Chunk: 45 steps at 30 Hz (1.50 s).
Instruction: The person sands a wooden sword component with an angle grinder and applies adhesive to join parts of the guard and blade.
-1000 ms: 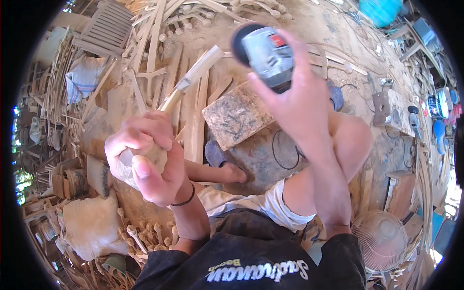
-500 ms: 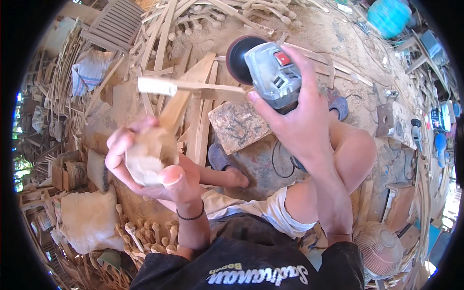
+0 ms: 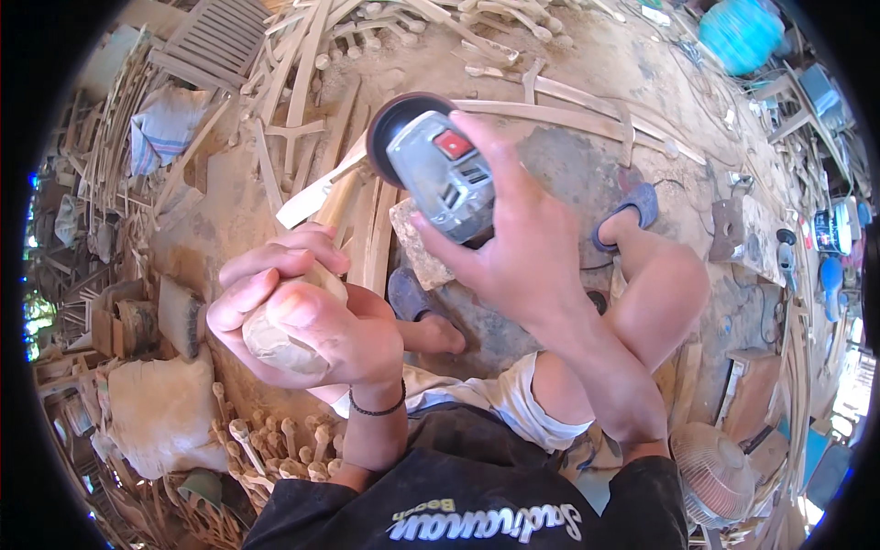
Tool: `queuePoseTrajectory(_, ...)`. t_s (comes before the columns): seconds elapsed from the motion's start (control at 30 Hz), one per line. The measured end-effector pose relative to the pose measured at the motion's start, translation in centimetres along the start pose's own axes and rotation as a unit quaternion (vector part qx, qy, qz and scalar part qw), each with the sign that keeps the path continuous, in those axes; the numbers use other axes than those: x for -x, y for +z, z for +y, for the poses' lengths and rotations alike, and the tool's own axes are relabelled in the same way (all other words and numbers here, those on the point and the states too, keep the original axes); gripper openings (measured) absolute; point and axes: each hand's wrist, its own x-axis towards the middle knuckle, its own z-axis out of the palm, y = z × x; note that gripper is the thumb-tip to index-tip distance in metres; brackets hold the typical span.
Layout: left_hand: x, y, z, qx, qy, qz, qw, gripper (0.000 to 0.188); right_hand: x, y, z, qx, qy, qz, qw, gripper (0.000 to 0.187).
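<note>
My left hand (image 3: 353,335) is closed round the rounded knob end of a carved wooden piece shaped like a sword (image 3: 280,346). Its shaft runs away from me toward a pale crosspiece (image 3: 307,203), and the far part is hidden behind the power tool. In my right hand (image 3: 536,252) is a grey angle grinder (image 3: 435,197) with a red switch and a dark round sanding disc (image 3: 381,128). In this view the disc overlaps the wooden shaft beyond the crosspiece; whether they touch I cannot tell.
A rough block (image 3: 417,243) stands between my feet. Long wooden strips (image 3: 550,112) lie across the dusty floor. Several knobbed wooden pieces (image 3: 275,440) are bunched at my left. A fan (image 3: 713,472) stands at lower right, and a stained block (image 3: 756,234) sits at right.
The grinder and my right hand have moved left, bringing the disc over the wooden piece. My left hand has turned the piece, and its fingers now wrap further round the knob.
</note>
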Motion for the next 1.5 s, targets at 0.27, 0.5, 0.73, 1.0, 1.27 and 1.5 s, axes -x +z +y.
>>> queuePoseTrajectory(0.27,-0.6,0.7,0.4,-0.045,-0.021,0.038,0.998,0.026,0.1,-0.4,0.0,0.064,0.012,-0.021,0.998,0.087)
queuePoseTrajectory(0.5,-0.4,1.3,0.5,-0.023,-0.018,0.041,0.999,0.024,0.2,0.2,-0.2,0.017,0.007,-0.028,0.999,0.086)
queuePoseTrajectory(0.73,-1.1,1.7,0.7,-0.024,-0.036,0.066,0.997,0.023,0.0,-0.3,0.0,0.033,0.006,-0.007,0.999,0.086)
queuePoseTrajectory(1.0,-0.9,2.2,0.7,-0.025,-0.013,0.047,0.999,0.024,-0.3,-0.2,0.0,0.022,0.027,-0.007,0.999,0.085)
queuePoseTrajectory(1.27,-0.7,2.2,0.7,-0.029,-0.006,0.053,0.998,0.022,-0.4,-0.3,0.0,-0.001,0.019,0.009,1.0,0.083)
queuePoseTrajectory(1.5,-0.7,2.1,0.6,0.004,-0.001,0.064,0.998,0.022,-0.5,-0.9,0.4,0.048,0.042,0.012,0.998,0.084)
